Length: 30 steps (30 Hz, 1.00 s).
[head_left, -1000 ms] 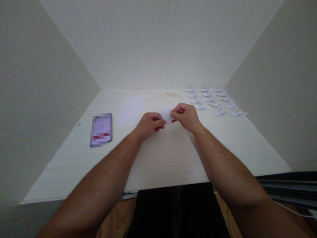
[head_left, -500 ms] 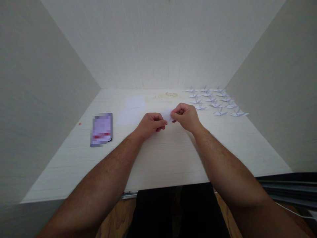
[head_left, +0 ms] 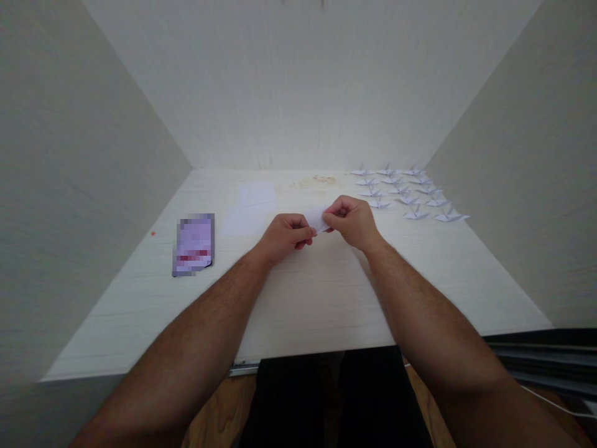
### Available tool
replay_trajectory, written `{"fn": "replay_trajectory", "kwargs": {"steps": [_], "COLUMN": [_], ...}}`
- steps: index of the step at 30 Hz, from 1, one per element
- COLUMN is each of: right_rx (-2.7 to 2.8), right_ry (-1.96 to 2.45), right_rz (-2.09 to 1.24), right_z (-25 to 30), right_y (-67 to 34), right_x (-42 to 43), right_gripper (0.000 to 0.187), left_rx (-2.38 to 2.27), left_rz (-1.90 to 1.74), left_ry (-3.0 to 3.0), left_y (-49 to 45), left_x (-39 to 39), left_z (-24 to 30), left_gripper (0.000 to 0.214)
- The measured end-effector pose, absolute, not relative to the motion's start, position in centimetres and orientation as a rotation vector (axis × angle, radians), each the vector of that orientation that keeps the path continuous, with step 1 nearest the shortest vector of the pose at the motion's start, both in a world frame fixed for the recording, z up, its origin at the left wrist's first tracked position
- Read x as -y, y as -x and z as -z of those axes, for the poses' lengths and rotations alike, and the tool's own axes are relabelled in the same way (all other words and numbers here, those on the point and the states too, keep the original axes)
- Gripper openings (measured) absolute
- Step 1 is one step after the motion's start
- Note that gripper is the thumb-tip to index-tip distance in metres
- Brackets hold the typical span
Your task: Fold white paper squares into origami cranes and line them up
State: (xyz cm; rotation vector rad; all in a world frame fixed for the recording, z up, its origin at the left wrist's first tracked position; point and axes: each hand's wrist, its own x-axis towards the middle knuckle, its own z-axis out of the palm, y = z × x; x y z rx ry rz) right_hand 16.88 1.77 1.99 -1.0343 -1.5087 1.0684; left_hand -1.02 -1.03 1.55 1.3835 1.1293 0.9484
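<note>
A small piece of folded white paper [head_left: 316,218] spans the gap between 2 bare hands, held above or at the middle of a pale table [head_left: 321,298]; whether it touches the surface, I cannot tell from here. The left hand [head_left: 286,236] pinches its near-left corner between thumb and curled fingers, while the right hand [head_left: 351,218] grips the opposite end the same way, thumb on top. The step in hand looks to be folding or creasing, though the layers are too small to read. The next move, by my judgement, calls for a steady left pinch as the right thumb and finger line up the edge and press it flat, lightly enough to spare the thin paper.

Beyond the right hand, more than 10 folded paper birds [head_left: 416,215] stand in loose rows, wings spread. Left of center lie what appear to be 2 flat white sheets [head_left: 242,219], apart from both hands. Farther left rests a flat rectangular object [head_left: 194,236], its face blurred, with a red speck [head_left: 153,234] beyond it. Brownish marks [head_left: 324,180] stain the table near the back wall [head_left: 298,93].
</note>
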Motion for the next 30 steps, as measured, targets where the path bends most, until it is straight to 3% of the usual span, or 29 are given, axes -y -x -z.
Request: {"fn": "replay_trajectory", "kwargs": {"steps": [20, 30], "right_rx": [1.506, 1.602], "right_ry": [0.992, 1.017], "right_rz": [-1.16, -1.14], "right_z": [-2.5, -2.2], "right_y": [-17.1, -16.8], "right_x": [-1.7, -1.7], "right_gripper": [0.026, 0.023], "left_rx": [-1.097, -1.239], "left_rz": [-0.921, -0.994], "left_ry": [-1.328, -1.463], "left_y": [1.0, 0.6], "left_x": [0.9, 1.1], "left_z": [-1.1, -0.9], "left_gripper": [0.02, 0.033]}}
